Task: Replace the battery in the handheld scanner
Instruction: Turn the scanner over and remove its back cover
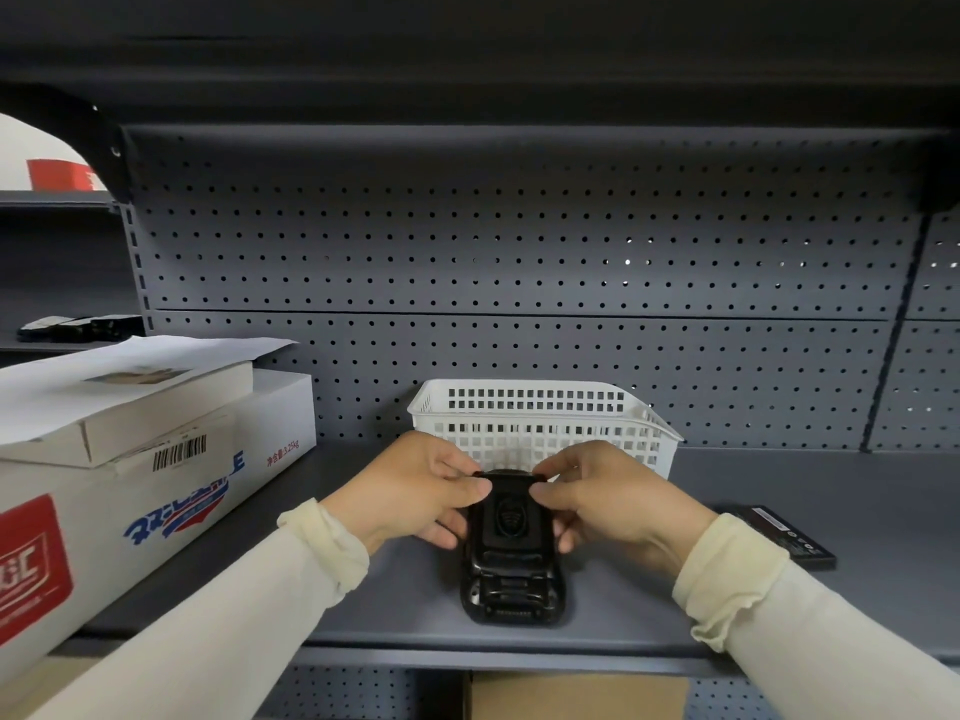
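A black handheld scanner [511, 558] lies back side up on the grey shelf [395, 605], its top end pointing away from me. My left hand [415, 491] grips its upper left side, thumb on the top edge. My right hand [608, 496] grips the upper right side the same way, fingers curled under the body. A flat black battery [779, 535] lies on the shelf to the right, beyond my right wrist, untouched.
A white plastic basket [540, 423] stands just behind the scanner against the pegboard back wall [519, 262]. Stacked white cardboard boxes [130, 459] fill the shelf's left side. A brown carton [576, 696] sits on the level below.
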`<state>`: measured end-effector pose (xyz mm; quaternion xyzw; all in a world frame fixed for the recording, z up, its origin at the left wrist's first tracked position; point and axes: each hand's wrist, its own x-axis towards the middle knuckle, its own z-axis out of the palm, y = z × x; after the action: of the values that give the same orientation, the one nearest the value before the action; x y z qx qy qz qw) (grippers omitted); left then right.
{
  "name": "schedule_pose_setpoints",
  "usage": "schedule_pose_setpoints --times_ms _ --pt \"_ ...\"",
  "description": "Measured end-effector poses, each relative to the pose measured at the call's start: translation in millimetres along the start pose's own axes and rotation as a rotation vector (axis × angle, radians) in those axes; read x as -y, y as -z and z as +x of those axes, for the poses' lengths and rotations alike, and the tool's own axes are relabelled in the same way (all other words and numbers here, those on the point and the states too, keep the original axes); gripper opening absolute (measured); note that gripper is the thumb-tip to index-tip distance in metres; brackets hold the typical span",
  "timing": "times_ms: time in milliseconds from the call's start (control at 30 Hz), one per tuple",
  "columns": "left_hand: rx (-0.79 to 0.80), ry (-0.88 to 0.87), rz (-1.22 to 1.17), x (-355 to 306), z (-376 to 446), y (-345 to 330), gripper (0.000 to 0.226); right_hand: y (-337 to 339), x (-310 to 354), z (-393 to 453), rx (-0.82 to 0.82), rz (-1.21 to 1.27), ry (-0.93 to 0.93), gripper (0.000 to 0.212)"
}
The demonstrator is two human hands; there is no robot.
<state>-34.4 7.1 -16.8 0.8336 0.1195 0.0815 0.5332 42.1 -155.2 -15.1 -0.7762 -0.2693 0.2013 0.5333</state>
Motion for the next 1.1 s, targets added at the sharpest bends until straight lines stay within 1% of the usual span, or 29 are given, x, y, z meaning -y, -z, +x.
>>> schedule_pose_setpoints --times_ms 200,333,467,600,833,1033,1100 --pt "-0.063 -0.036 -0.033 -9.7 -2.3 10.0 0.023 -3.2 14.1 3.8 -0.076 0.045 0.072 0.016" --pt "-0.07 -0.048 -0.013 -12.5 -5.2 24.6 0.015 -13.9 23.7 9.8 -0.07 0.024 0.097 0.021" --pt "-0.078 -0.001 -0.008 -4.4 -7.8 44.1 0.016 -32.2 29.6 17.9 -0.039 -0.06 0.11 0.029" --pt "-0.086 0.056 -0.002 8.1 -10.8 60.1 0.014 -50.2 35.0 27.3 -0.013 -0.167 0.132 0.036" --pt "-0.04 0.164 0.047 28.0 -12.3 77.7 0.017 -69.3 39.9 42.4 0.077 -0.477 0.184 0.033" --pt "-0.034 0.218 0.099 39.6 -10.0 74.6 0.017 -77.1 41.8 45.5 0.17 -0.692 0.154 0.029" --pt "-0.042 0.221 0.13 40.3 -8.7 73.0 0.018 -80.7 42.4 47.2 0.175 -0.731 0.131 0.032"
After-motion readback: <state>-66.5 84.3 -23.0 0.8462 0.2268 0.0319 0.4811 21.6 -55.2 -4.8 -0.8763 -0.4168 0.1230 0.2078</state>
